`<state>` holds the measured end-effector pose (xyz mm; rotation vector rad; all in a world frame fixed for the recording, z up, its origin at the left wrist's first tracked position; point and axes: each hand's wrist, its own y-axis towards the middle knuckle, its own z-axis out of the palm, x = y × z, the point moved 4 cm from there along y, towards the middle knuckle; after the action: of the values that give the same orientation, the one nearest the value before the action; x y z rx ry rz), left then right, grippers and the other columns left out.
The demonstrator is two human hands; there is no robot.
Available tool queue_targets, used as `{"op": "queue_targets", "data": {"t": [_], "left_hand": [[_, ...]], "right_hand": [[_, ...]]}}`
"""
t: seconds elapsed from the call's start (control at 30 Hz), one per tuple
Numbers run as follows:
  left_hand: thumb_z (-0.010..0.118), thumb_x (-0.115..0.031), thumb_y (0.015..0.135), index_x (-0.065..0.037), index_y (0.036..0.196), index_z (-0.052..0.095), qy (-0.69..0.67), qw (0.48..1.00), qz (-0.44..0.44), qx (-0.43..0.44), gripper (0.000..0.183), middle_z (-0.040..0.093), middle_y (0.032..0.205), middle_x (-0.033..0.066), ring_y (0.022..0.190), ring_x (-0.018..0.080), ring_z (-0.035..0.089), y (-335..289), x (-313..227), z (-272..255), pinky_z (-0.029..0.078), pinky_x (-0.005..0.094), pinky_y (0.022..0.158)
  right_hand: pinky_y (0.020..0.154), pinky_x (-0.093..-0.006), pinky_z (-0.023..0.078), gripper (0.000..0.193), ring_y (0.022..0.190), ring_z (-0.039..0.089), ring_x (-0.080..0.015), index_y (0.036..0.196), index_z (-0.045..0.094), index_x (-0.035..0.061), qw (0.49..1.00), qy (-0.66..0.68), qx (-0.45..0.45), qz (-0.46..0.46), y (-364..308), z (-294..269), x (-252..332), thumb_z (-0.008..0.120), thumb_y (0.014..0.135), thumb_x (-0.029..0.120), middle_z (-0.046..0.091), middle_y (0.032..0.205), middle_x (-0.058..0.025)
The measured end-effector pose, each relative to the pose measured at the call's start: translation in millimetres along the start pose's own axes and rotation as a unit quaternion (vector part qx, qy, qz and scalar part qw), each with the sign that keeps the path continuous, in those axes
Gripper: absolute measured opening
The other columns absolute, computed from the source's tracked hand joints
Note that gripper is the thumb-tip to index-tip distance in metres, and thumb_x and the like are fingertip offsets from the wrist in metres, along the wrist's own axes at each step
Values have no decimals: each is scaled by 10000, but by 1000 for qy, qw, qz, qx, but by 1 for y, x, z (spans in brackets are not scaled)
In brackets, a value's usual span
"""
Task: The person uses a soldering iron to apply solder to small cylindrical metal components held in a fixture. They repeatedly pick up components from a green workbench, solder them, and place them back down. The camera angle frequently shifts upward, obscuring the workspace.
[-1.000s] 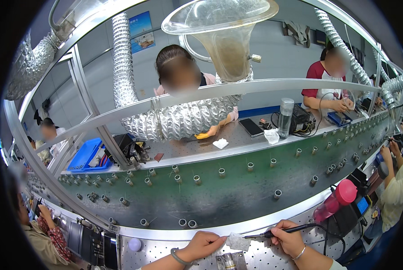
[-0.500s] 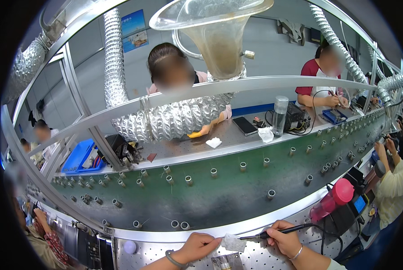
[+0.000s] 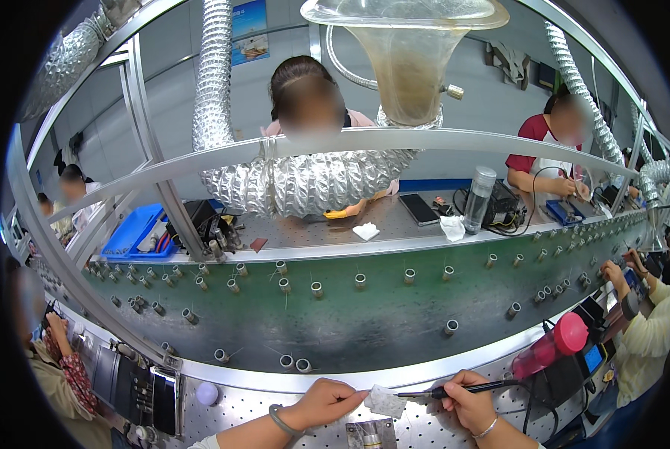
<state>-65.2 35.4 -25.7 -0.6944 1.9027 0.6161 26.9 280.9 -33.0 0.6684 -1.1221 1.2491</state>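
Note:
My right hand (image 3: pixel 469 405) is closed round the black handle of a soldering iron (image 3: pixel 487 386). The iron points left, its thin metal tip against a crumpled white wipe (image 3: pixel 385 404). On the wipe's other side, my left hand (image 3: pixel 324 402) pinches its edge between thumb and fingers. Both hands are just above the perforated metal worktop (image 3: pixel 275 389). Right below the wipe sits a metal fixture (image 3: pixel 372 434) with a cylindrical part in it, cut off by the lower edge.
Beyond the worktop rim, a green belt (image 3: pixel 372 322) carries several short metal tubes. A pale purple round object (image 3: pixel 207 393) lies left of my hands. To the right stand a pink bottle (image 3: pixel 552 348) and a soldering station (image 3: pixel 594 358). Co-workers sit opposite and on both sides.
The view has shifted, so the frame and bench across appear further right. Both hands keep their hold, and the iron's tip stays at the wipe.

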Motion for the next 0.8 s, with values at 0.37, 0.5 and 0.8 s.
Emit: {"op": "queue_targets", "data": {"t": [0.37,0.5,0.8], "left_hand": [[582,-185,883,1,538,444,-8,1000,10,-1,415,375,473,27,443,92,322,-2,-1,1,281,274,425],[582,-184,881,2,543,472,15,1000,11,3,401,391,474,28,440,91,336,-2,2,-2,288,268,423],[589,-203,875,2,546,479,20,1000,13,1,402,383,466,54,424,120,330,-2,3,-2,283,283,418]], "right_hand": [[469,-231,456,112,491,542,-129,725,528,2,1000,-7,-10,11,0,-1,-2,593,815,15,594,653,-98],[488,-244,465,114,504,540,-138,724,518,-2,1000,-7,-10,20,0,2,0,585,816,6,592,673,-110],[483,-245,459,114,499,534,-145,726,521,-10,1000,-11,-3,17,0,0,-2,589,815,9,594,682,-118]]}}
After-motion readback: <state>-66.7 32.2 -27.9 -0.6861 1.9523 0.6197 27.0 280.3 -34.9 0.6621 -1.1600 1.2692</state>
